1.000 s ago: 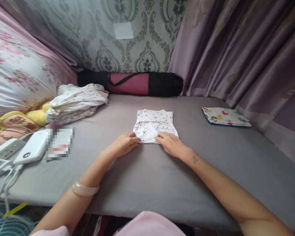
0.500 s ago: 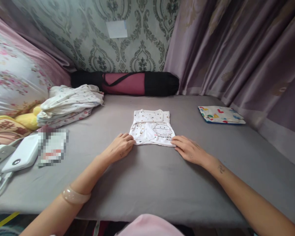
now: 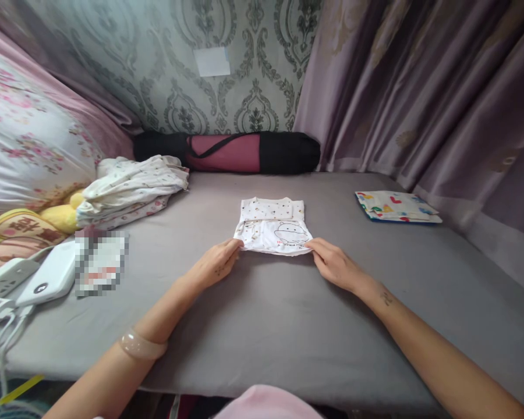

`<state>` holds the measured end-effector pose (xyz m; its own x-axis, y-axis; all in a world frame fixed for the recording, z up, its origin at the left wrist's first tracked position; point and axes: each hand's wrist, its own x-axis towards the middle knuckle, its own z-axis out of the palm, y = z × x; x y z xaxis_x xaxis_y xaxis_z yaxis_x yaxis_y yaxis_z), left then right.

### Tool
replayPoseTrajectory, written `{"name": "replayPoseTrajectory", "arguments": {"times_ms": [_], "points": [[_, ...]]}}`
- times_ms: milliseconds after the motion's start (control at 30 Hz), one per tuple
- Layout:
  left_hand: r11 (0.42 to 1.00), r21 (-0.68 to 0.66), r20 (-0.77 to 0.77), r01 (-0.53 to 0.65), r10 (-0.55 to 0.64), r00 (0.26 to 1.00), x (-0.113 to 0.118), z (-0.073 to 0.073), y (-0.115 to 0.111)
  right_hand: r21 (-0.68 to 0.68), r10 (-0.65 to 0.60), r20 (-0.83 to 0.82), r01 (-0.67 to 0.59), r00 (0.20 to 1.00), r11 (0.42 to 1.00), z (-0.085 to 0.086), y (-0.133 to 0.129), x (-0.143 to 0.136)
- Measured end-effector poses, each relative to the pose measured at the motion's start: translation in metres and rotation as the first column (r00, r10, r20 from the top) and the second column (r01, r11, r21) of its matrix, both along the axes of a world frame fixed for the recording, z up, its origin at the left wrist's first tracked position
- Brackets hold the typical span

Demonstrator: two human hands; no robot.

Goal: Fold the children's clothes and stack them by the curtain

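Moved since the earlier frame: the near edge of the small white cotton garment with dotted panels and a line-drawn animal print (image 3: 268,228), now drawn up slightly by both hands, its lettering less fully shown. Garment: one, folded, lying in the middle of the flat surface covered in smooth grey cloth (image 3: 262,326), its upper part folded into a dotted band at the far side. Left hand (image 3: 220,259): fingertips closed in a pinch on the near left corner of the garment; translucent pale bangle (image 3: 142,345) on the forearm. Right hand (image 3: 336,265): thumb and fingers closed in a like pinch on the near right corner, the other fingers loosely curved; dark mark near the wrist. Far side, against the grey patterned wall (image 3: 157,64): one long black and maroon fabric bag with a black strap (image 3: 227,152), lying lengthwise. Right side: one folded white cloth with coloured shapes and a blue underside (image 3: 397,207), well apart from the garment. Left side: rumpled heap of white patterned cloths (image 3: 133,186), beside a yellow plush item (image 3: 61,215); nearer, a white rectangular device with a round dark mark (image 3: 52,273), between a white power strip (image 3: 9,276) and a pixelated pale flat item (image 3: 102,265), contents unreadable
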<state>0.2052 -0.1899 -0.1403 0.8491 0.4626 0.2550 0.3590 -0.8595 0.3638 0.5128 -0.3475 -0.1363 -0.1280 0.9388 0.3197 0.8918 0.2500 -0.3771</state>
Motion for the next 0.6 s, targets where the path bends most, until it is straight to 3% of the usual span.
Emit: {"name": "replayPoseTrajectory", "arguments": {"times_ms": [267, 600], "points": [[0.999, 0.025, -0.015, 0.026, -0.025, 1.0, -0.004, 0.004, -0.006, -0.031, -0.12, 0.142, 0.125, 0.983, 0.992, 0.005, -0.01, -0.01], [0.998, 0.0, -0.025, 0.07, -0.07, 0.997, -0.026, 0.027, -0.038, -0.086, -0.031, 0.171, 0.046, 0.985, 0.995, 0.023, -0.045, -0.025]]}}
